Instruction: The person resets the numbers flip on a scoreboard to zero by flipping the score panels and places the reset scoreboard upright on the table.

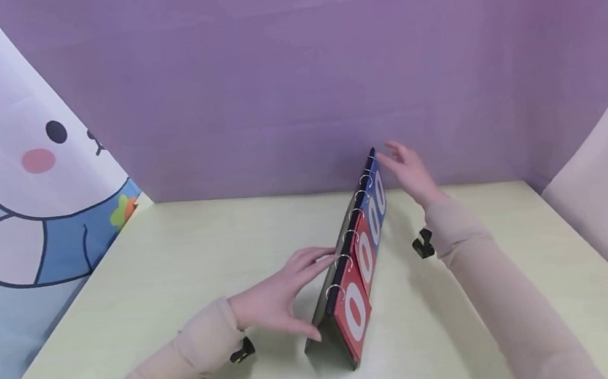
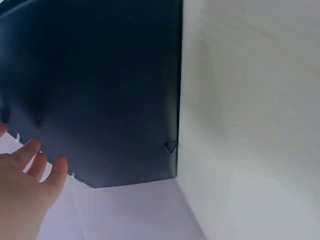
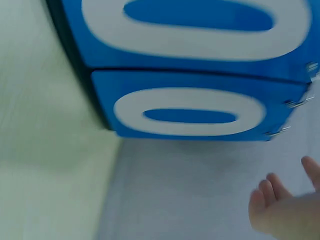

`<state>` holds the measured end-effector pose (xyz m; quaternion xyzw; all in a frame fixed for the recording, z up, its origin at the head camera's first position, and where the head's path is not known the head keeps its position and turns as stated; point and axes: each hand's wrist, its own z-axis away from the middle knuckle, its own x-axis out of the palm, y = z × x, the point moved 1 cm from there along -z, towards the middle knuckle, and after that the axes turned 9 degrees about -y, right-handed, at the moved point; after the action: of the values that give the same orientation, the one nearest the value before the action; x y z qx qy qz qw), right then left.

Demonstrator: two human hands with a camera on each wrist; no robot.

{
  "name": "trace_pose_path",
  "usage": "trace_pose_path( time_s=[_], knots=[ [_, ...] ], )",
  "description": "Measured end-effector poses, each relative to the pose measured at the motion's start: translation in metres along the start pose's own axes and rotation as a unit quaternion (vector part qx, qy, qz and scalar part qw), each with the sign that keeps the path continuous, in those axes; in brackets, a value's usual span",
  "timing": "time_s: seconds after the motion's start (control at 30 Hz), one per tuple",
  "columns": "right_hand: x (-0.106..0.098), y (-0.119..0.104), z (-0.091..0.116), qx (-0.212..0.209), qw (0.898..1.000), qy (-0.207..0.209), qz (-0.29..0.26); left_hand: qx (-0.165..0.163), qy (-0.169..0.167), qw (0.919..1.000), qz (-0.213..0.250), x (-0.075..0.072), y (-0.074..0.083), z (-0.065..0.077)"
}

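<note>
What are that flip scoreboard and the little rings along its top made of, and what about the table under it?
The scoreboard looks like stiff plastic or coated card: its red and blue number cards are smooth with a slight sheen, and its back panel is dark and matte. The rings seem to be thin metal wire, silvery and shiny. The table has a pale green, smooth, matte top, perhaps laminate; I cannot tell for sure.
</note>
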<state>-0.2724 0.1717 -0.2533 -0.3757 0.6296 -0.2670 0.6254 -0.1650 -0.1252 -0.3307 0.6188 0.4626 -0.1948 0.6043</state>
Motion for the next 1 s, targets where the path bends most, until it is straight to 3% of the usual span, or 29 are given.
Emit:
trace_pose_path(
  time_s=[0.1,0.3,0.47,0.6,0.7,0.87,1.0],
  knots=[
    [-0.001,0.005,-0.01,0.027,0.999,-0.04,0.008,0.005,0.001,0.9988,-0.048,0.004,0.006,-0.001],
    [0.002,0.007,-0.023,0.047,0.996,-0.076,0.008,-0.019,0.005,0.9982,-0.056,0.002,0.008,0.003],
    [0.009,0.019,-0.021,0.06,0.998,-0.006,0.034,-0.064,0.011,0.9978,-0.006,-0.004,-0.01,0.014],
    [0.002,0.032,-0.011,0.097,0.994,0.049,0.029,-0.122,0.062,0.9903,0.024,-0.019,-0.039,0.024],
    [-0.012,0.037,-0.004,0.117,0.991,0.058,0.028,-0.19,0.123,0.9729,0.046,-0.034,-0.065,0.025],
    [-0.031,0.037,0.001,0.141,0.988,0.049,0.045,-0.314,0.228,0.9187,0.074,-0.059,-0.1,0.012],
    [-0.037,0.04,0.005,0.165,0.983,0.062,0.047,-0.361,0.267,0.8854,0.122,-0.071,-0.112,-0.006]
  ],
)
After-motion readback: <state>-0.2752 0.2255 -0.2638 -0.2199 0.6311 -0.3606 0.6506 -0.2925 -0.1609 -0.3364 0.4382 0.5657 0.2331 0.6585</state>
